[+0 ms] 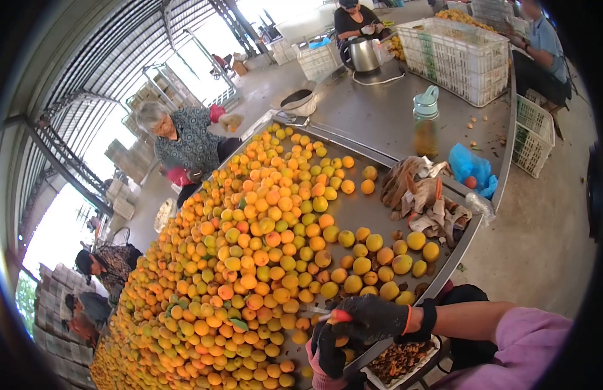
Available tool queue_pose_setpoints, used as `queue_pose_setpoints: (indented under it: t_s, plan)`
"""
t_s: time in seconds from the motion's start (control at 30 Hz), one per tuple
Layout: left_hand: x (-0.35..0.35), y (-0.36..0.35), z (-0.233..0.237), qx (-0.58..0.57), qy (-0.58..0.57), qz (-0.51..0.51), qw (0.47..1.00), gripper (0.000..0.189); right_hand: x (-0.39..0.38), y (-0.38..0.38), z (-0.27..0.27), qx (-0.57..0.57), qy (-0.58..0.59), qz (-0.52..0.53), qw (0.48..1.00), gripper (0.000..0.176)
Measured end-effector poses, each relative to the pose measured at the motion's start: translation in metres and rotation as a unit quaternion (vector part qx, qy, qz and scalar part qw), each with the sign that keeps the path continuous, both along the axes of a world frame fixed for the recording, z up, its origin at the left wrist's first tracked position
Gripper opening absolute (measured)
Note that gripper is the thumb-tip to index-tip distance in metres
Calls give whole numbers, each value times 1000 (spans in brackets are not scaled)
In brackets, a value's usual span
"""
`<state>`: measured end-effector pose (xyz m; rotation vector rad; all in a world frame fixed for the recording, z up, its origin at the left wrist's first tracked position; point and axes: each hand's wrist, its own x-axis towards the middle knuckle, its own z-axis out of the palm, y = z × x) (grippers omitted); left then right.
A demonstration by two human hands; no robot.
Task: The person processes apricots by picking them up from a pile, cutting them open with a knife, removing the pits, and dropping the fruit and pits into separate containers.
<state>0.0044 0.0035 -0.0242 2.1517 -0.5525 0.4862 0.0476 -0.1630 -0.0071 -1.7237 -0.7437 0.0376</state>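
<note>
My right hand (373, 316), in a dark glove with an orange cuff edge, is closed round the red handle of a small knife (339, 316). Its short blade points left over the fruit. Just below is my left hand (328, 351), gloved in black with a pink cuff, its fingers curled. A yellow-orange apricot (341, 340) shows between the two gloves; whether the left fingers grip it is hidden. Both hands are at the near edge of a metal table, beside a large heap of orange and yellow-green apricots (249, 260).
Worn gloves (421, 198) lie at the right corner, near a blue plastic bag (471, 170). Behind stand a lidded bottle (426, 117), a steel kettle (364, 55) and a white crate (454, 60). A white tray (433, 351) of brown pieces is below me. Several people work around the tables.
</note>
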Motion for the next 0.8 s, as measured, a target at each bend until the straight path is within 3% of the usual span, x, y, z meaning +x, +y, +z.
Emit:
queue_pose_setpoints:
  t_s: [0.13,0.17,0.2,0.23,0.27,0.33,0.37,0.4,0.43,0.47,0.5,0.53,0.6,0.63,0.67,0.8]
  plan:
    - [14,-6,12,9,-61,-42,997,33,8,0,3,32,96,-34,994,27]
    - [11,-10,14,-163,114,-18,980,42,7,1,3,25,141,-46,989,27]
    - [8,-15,19,-326,281,8,903,52,8,-2,6,25,144,-43,988,27]
    - [4,-21,32,-258,253,12,932,52,10,-6,10,52,255,-20,965,27]
    - [1,-20,27,-259,255,15,932,52,8,-8,11,77,363,3,929,26]
    - [-2,-18,9,-361,295,53,883,52,3,-4,4,113,341,11,933,27]
    - [0,-12,4,-289,242,33,925,50,2,-2,5,85,291,-16,953,23]
    - [-3,-8,-5,-314,247,25,916,49,-3,-1,4,56,247,-41,966,19]
    - [-8,-8,-1,-268,207,33,940,47,-5,1,7,92,321,-19,942,19]
    - [-8,-13,7,-219,168,40,960,46,-6,0,16,43,312,-31,949,20]
    - [-9,-18,19,-151,106,44,982,28,-5,5,-1,-29,169,-77,982,24]
    - [-13,-22,26,-80,44,46,995,16,-7,8,-10,-44,127,-112,985,26]
    - [-19,-17,9,-263,174,57,947,25,-10,5,-13,-58,93,-144,984,27]
    - [-22,-19,14,-460,304,49,833,42,-11,1,-6,75,165,-119,976,27]
    - [-24,-23,22,-469,294,38,832,56,-11,-3,1,206,231,-94,946,27]
    - [-29,-23,32,-469,294,48,831,54,-20,-30,29,119,273,-106,949,20]
